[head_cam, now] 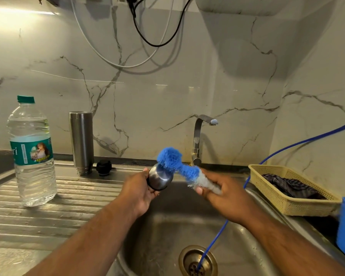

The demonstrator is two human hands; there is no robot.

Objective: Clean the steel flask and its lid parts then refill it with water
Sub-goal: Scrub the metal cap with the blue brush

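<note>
Above the sink [167, 226], cleaning looks about midway. The steel flask [81, 142] stands inverted at ten o'clock, unfilled. The right hand [225, 196] clutches the blue brush [175, 162] at three o'clock of the left hand [139, 194], which grips the steel cap [159, 179]. The black stopper [104, 167] sits beside the flask.

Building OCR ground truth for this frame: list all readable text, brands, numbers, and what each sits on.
"ri": white letters on the teal label of the plastic water bottle; the rest of the word is out of view.
Yellow wording lower on that label: too blurred to read.
Vertical fine print beside it: too small to read.
Steel flask, steel cap, brush, basket: no text visible.
</note>
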